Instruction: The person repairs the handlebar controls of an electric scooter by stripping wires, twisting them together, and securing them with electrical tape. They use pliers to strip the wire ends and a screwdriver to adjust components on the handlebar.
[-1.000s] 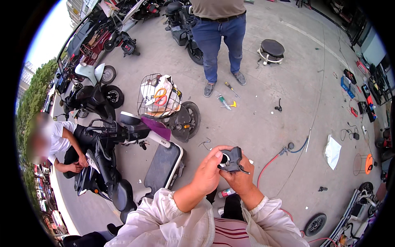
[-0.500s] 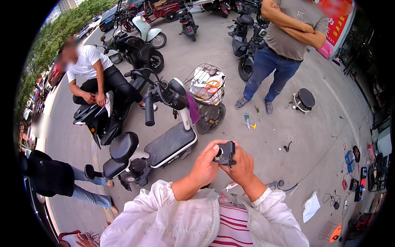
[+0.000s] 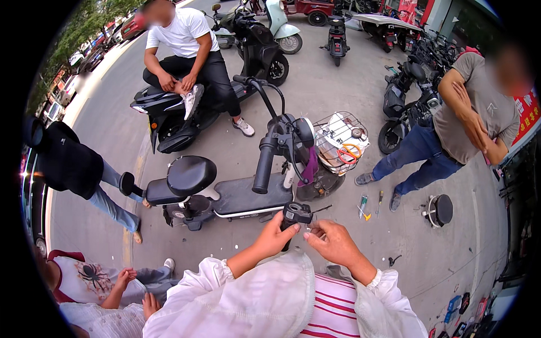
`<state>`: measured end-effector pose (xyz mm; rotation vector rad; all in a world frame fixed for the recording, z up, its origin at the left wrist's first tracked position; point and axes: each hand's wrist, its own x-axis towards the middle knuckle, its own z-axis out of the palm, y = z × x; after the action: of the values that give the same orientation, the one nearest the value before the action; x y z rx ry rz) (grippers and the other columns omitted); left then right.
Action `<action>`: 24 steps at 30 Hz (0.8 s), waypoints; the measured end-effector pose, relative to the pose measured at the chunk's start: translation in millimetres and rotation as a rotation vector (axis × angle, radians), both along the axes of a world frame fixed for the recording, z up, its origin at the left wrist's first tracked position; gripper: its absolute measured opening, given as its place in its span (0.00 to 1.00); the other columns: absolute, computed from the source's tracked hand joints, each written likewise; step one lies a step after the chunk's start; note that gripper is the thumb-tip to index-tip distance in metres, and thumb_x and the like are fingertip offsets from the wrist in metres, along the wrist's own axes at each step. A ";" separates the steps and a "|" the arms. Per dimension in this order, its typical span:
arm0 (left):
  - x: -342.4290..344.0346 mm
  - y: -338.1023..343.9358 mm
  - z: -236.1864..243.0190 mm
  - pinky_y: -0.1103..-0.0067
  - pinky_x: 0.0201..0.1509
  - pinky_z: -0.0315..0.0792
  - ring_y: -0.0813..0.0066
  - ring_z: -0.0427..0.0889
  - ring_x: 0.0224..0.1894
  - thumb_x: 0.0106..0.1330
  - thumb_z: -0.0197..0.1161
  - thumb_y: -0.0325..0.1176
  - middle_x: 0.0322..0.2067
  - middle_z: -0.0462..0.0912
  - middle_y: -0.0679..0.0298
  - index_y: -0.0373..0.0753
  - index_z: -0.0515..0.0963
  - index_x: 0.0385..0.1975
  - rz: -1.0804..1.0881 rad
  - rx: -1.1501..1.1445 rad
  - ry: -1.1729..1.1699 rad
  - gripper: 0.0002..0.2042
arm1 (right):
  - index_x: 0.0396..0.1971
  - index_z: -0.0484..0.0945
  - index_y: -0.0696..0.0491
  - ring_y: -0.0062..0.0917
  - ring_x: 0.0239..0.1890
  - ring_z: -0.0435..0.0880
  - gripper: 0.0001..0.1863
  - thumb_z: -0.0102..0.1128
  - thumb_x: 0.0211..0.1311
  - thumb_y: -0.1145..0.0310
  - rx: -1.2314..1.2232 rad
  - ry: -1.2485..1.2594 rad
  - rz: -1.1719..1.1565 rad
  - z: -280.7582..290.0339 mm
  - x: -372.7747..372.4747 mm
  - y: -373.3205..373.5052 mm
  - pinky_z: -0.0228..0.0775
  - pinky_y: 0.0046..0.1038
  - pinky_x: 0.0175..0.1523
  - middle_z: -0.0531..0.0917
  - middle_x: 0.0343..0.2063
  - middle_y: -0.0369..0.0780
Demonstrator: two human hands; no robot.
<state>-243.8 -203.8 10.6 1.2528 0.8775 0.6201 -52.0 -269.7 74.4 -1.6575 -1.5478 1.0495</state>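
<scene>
My left hand (image 3: 275,239) is closed around a black handlebar grip-like part (image 3: 297,212) with a ring-shaped head, held upright in front of my chest. Close to its right side is my right hand (image 3: 337,242), thumb and fingers drawn together in a pinch. Something thin and small shows at those fingertips, too small to name. Just beyond my hands stands a small electric scooter (image 3: 253,195) with a black deck and seat. Its near handlebar grip (image 3: 264,169) lies above the held part in the picture.
The scooter's wire basket (image 3: 322,128) holds orange-handled scissors (image 3: 349,154). Screwdrivers (image 3: 363,205) and a black lever (image 3: 394,261) lie on the pavement. A round black stool (image 3: 443,209) stands at right. People stand or sit around; two are close at lower left.
My view has turned leftward. Both hands were on the black part; now my left hand alone holds it, and my right hand has come off to its right side.
</scene>
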 end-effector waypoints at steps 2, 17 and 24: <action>-25.5 4.4 6.0 0.80 0.36 0.71 0.84 0.76 0.34 0.69 0.64 0.37 0.35 0.81 0.66 0.36 0.71 0.57 -0.071 0.066 0.247 0.20 | 0.51 0.74 0.62 0.26 0.36 0.82 0.28 0.73 0.57 0.60 -0.017 0.077 -0.195 -1.0 18.8 11.7 0.75 0.28 0.42 0.81 0.35 0.45; -75.4 -4.7 57.1 0.75 0.36 0.75 0.65 0.86 0.30 0.66 0.66 0.44 0.32 0.84 0.57 0.42 0.67 0.65 0.274 0.243 0.540 0.30 | 0.53 0.77 0.57 0.17 0.39 0.77 0.16 0.52 0.74 0.62 -0.482 0.912 0.060 -66.4 19.1 124.6 0.72 0.22 0.42 0.82 0.41 0.37; 13.9 17.0 -7.9 0.70 0.44 0.75 0.56 0.85 0.40 0.64 0.68 0.43 0.40 0.84 0.50 0.38 0.66 0.65 0.179 0.192 0.633 0.31 | 0.55 0.73 0.59 0.23 0.46 0.79 0.25 0.64 0.67 0.56 -0.270 0.436 0.467 -79.2 65.5 132.6 0.74 0.27 0.49 0.79 0.46 0.42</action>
<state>-229.9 -186.8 2.7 1.5901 1.4930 0.4555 13.4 -137.1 -4.9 -1.1283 -1.5713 1.7962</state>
